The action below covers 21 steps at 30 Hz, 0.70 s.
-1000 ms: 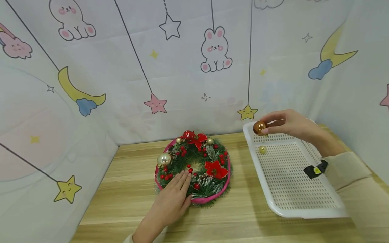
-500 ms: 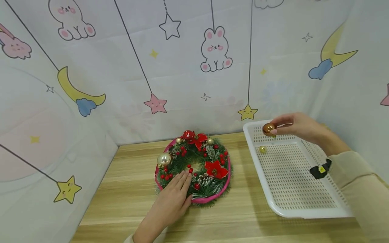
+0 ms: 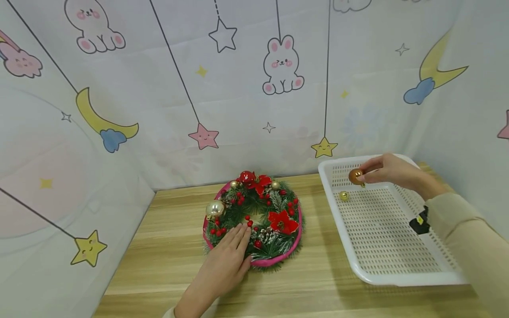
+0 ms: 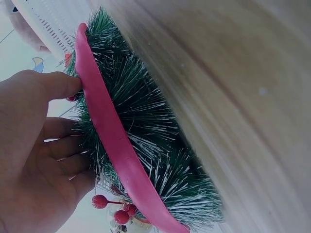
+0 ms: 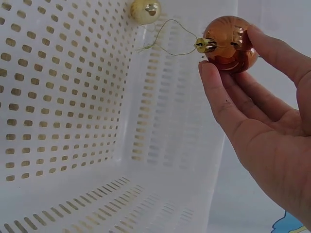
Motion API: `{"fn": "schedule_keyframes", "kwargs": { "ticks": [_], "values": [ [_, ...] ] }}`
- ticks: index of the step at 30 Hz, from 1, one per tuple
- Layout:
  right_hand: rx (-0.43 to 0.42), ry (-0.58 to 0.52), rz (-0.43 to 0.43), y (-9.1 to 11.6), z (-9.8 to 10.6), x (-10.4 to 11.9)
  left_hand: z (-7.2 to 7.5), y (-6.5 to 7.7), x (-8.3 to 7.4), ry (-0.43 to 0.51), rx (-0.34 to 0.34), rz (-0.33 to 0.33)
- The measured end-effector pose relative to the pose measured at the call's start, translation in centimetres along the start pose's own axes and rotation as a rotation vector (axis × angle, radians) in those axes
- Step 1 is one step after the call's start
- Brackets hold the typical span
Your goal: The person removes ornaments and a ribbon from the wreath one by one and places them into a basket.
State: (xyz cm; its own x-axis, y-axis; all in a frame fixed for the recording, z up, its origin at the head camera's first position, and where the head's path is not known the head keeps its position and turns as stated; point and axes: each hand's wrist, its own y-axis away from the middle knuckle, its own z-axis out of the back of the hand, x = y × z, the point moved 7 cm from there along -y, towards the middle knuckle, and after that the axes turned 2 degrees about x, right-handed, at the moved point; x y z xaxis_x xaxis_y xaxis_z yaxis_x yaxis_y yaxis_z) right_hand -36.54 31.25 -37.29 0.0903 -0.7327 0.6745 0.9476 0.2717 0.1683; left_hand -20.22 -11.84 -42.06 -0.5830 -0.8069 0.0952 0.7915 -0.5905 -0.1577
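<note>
Over the far corner of the tray (image 3: 370, 276), the right hand (image 3: 391, 172) pinches a copper bauble (image 3: 355, 176); the left hand (image 3: 224, 263) lies spread on the wreath (image 3: 274, 247) mid-table.

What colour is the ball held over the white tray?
Shiny copper-orange ball with a gold cap, clearest in the right wrist view.

Wooden table (image 3: 167, 265); pale backdrop (image 3: 238, 88) printed with bunnies, stars, moons.

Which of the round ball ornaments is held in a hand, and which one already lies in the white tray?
The right hand pinches the copper-brown ball. The smaller gold ball lies loose in the white tray.
</note>
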Motion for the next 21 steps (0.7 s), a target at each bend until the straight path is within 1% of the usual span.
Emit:
{"fn": "schedule_keyframes", "kwargs": {
  "ticks": [5,10,14,21],
  "values": [
    [0.035,-0.085,-0.013,-0.6,-0.4,-1.5,-0.1,0.0,0.0,-0.005,0.005,-0.005],
    [0.057,-0.084,-0.039,-1.2,-0.7,-2.9,-0.1,0.0,-0.1,-0.006,0.013,-0.004],
    [0.073,-0.087,-0.039,-1.5,-1.0,-3.6,-0.1,0.0,-0.1,-0.006,0.01,-0.003],
    [0.077,-0.068,-0.059,-1.6,-1.1,-4.9,-0.2,0.0,0.0,-0.01,-0.001,-0.001]
  ]
}}
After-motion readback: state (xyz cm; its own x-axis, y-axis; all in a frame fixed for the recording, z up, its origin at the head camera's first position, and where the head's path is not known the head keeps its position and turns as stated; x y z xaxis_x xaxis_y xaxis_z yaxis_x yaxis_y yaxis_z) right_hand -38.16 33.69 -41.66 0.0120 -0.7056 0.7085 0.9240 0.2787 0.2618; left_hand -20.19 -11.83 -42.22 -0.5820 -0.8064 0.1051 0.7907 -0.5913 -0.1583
